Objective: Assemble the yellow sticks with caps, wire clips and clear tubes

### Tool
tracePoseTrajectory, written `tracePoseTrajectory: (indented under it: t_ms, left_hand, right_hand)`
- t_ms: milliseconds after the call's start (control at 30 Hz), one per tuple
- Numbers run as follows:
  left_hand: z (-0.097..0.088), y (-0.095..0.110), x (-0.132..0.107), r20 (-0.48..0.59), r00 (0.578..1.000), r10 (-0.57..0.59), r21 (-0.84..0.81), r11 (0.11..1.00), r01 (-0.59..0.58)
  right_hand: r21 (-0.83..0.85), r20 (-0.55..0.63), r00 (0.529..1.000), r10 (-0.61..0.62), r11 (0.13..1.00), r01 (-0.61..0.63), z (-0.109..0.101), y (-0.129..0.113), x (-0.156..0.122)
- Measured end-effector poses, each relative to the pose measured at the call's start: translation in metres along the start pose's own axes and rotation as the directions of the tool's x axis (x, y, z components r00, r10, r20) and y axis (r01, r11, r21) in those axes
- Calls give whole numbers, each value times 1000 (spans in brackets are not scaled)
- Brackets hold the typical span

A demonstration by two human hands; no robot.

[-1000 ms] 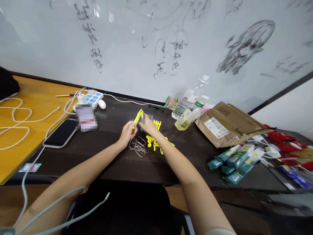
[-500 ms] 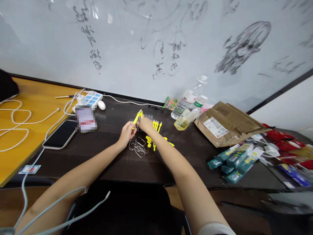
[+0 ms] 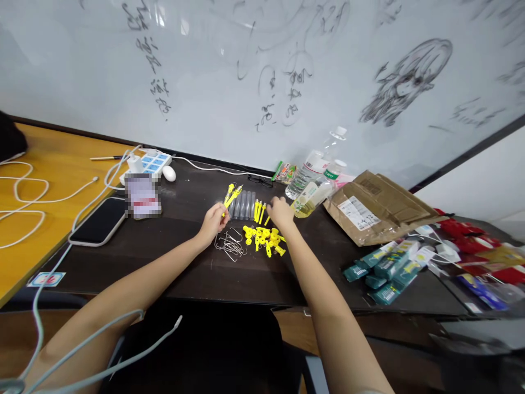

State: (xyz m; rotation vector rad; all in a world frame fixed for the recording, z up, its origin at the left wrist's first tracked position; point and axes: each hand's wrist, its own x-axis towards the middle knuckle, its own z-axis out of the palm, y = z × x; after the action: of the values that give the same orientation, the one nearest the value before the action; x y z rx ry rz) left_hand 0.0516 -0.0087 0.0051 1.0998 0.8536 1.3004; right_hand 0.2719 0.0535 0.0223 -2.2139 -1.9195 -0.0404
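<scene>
My left hand (image 3: 214,220) is closed around a thin yellow stick-like part (image 3: 233,196) with a metallic tip, pointing up and away. Right behind it is another yellow piece (image 3: 229,190); whether the hand holds it too is unclear. My right hand (image 3: 281,213) has its fingers pinched at the top of a yellow rod (image 3: 267,220) that leans at the right end of a row of yellow rods (image 3: 259,210). Between the hands lie several clear tubes (image 3: 245,206) side by side. Nearer to me are small yellow plastic parts (image 3: 266,237) and a heap of bent metal wires (image 3: 231,245).
At the right stand two bottles (image 3: 309,200), a cardboard parcel (image 3: 375,210) and green boxes (image 3: 396,268). Phones (image 3: 100,221), a power strip (image 3: 153,163) and a white egg-shaped thing (image 3: 169,173) are at left. White cables cross the left side; a whiteboard (image 3: 205,98) rises behind.
My right hand has moved right, from beside the left hand to the row of yellow rods, uncovering the clear tubes and small yellow parts. My left hand stays nearly in place.
</scene>
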Motion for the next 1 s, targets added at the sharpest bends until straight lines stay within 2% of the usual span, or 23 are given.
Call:
tracePoseTrajectory:
  t_ms: [67, 167, 400, 633, 733, 800, 833, 867, 933, 1000]
  left_hand:
    - [0, -1, 0, 4, 1000, -4, 16, 1000, 4]
    - [-1, -3, -1, 12, 1000, -6, 39, 999, 5]
    - [-1, -3, 0, 44, 998, -36, 52, 998, 34]
    - [0, -5, -1, 91, 994, -61, 93, 994, 52]
    - [0, -8, 0, 107, 991, -75, 96, 993, 65]
    - [-1, -10, 1, 123, 990, -73, 97, 993, 61]
    - [-1, -10, 1, 132, 989, -71, 100, 993, 58]
    - [-1, -10, 1, 140, 988, -70, 103, 993, 55]
    - [-2, -10, 1, 157, 985, -74, 114, 992, 57]
    - [-2, -9, 2, 178, 980, -93, 132, 989, 70]
  right_hand:
    - [24, 131, 990, 51, 998, -55, 4, 20, 5]
    - [109, 172, 985, -19, 994, 0, 14, 25, 10]
    - [173, 119, 987, -110, 981, 88, 26, 7, 20]
    - [166, 78, 987, -138, 978, 124, 23, 17, 20]
    - [239, -15, 988, -156, 959, 155, 18, 18, 9]
    - [404, -112, 971, -212, 883, 239, 17, 15, -2]
    - [515, -155, 955, -252, 805, 296, 18, 12, -9]
    - [628, -192, 936, -295, 696, 349, 19, 8, -16]
    - [800, -226, 915, -334, 472, 370, 21, -2, -30]
    - [882, -249, 917, -312, 319, 348, 23, -13, -44]
